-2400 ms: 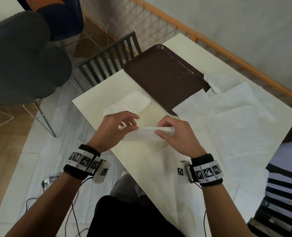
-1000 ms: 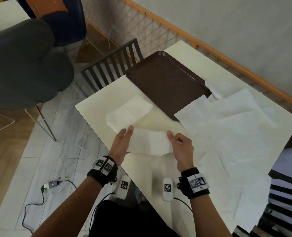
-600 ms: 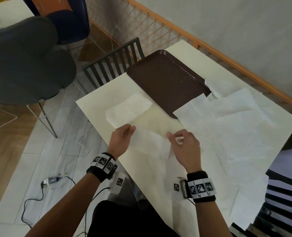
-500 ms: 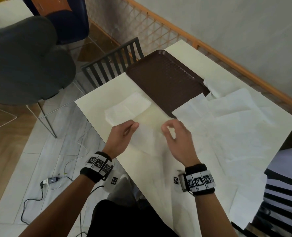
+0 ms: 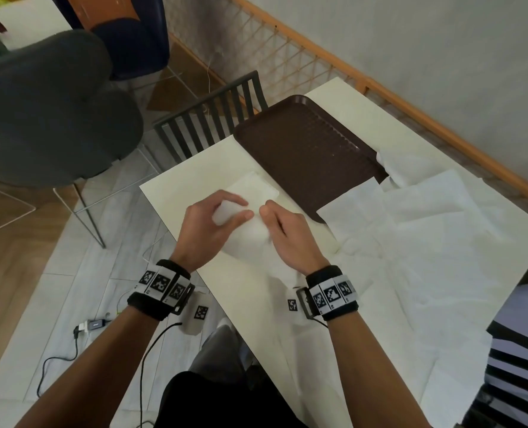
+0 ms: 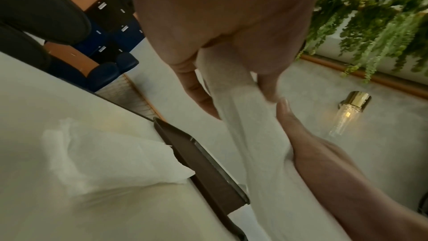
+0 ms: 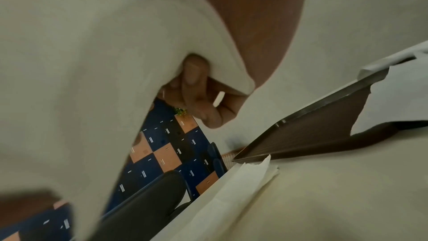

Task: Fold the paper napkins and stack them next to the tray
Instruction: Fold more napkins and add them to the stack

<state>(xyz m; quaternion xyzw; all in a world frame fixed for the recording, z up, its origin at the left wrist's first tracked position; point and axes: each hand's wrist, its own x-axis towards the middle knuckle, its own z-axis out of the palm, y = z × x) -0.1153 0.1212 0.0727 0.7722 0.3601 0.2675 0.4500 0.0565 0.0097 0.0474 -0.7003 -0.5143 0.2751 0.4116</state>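
Observation:
My left hand [image 5: 244,208] and right hand [image 5: 265,213] are close together and both pinch one white paper napkin [image 5: 251,234] just above the table. In the left wrist view the left hand's fingers [image 6: 197,96] nip the napkin [image 6: 243,125], which hangs in a long fold, and the right hand's thumb [image 6: 283,109] presses its edge. Seen from the right wrist, the napkin [image 7: 92,61] drapes over curled fingers [image 7: 197,89]. A stack of folded napkins [image 5: 256,186] lies right behind my hands, left of the brown tray [image 5: 305,146].
Several unfolded napkins [image 5: 426,230] cover the right half of the cream table [image 5: 179,193], one overlapping the tray's right corner. A slatted chair back [image 5: 213,118] stands at the table's far edge and a grey chair [image 5: 49,112] stands left. Cables lie on the floor [image 5: 55,304].
The napkin lay spread between my hands a second ago. Since then both hands have lifted it, come together and moved forward to just in front of the folded stack.

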